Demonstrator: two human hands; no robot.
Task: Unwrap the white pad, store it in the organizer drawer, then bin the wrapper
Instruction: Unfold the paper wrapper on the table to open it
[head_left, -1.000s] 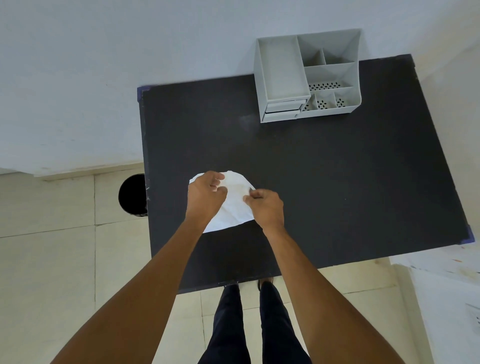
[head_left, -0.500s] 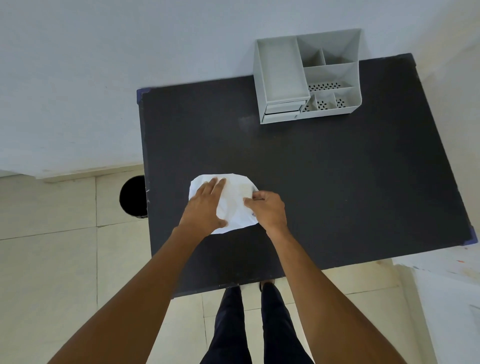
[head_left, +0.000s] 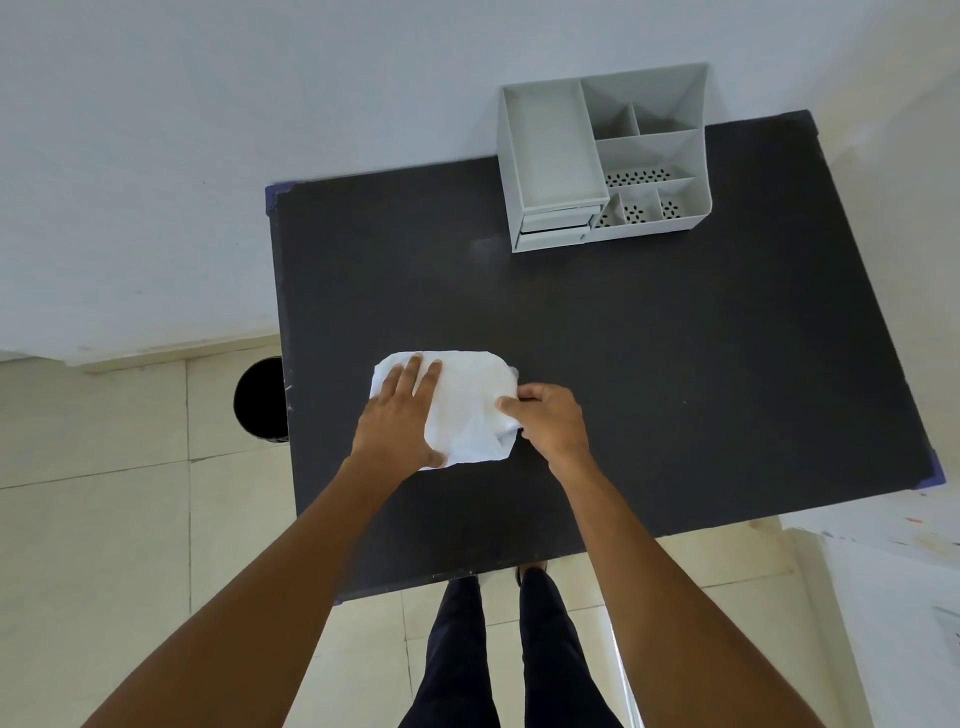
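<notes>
Lying flat on the near-left part of the black bench (head_left: 649, 364): the white pad (head_left: 467, 405), wrapped, its outline rounded at the corners and its surface faintly creased. Pressed palm-down on its left half, the left hand (head_left: 400, 421), fingers straight and spread, gripping nothing, only bearing down. At the pad's right edge, the right hand (head_left: 545, 421), curled, thumb and forefinger pinched shut on a fold of the wrapper (head_left: 506, 434) where it bunches slightly at the near-right corner. Whether that fold is lifted clear of the pad or just gathered: cannot tell. At the far edge of the bench, against the pale wall (head_left: 208, 156) and well apart from the pad, the grey organizer (head_left: 602, 156): a long open tray on the left, smaller open compartments on the right, some with perforated floors. Under the tray, two stacked drawer (head_left: 558, 221) fronts, both pushed in. Down on the tiled floor (head_left: 104, 519), just beside the bench's left edge, a round black bin (head_left: 257, 397), partly hidden by the benchtop. Below the bench's near edge, dark trousers (head_left: 498, 649) and the tips of two feet.
</notes>
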